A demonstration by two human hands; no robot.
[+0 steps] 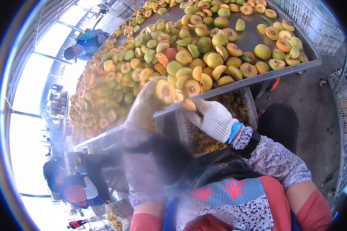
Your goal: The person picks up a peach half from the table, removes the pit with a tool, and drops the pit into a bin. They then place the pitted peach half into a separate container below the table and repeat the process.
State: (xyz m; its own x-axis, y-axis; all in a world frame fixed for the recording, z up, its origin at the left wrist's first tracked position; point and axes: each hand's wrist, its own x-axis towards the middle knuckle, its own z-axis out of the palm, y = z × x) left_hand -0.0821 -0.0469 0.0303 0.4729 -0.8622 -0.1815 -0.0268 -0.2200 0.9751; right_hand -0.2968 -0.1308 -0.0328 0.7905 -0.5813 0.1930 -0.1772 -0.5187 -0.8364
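Note:
Halved and whole yellow-green fruits (183,57) are heaped on a metal table (258,73). My left hand (142,104), in a pale glove and partly blurred, is at the table's near edge, its fingers round a halved fruit (165,90) with the cut face showing. My right hand (212,117), in a white knitted glove with a blue band at the wrist, is closed on a small tool with a wooden handle (189,104) and a metal ring (177,97) at its tip. The ring is close beside the halved fruit.
Below the table edge, a crate (250,107) stands near a mass of cut fruit pieces (208,140). One person (85,44) is across the table, another (75,188) at the lower left. White crates (316,23) are stacked at the upper right; another crate (119,213) is at the bottom.

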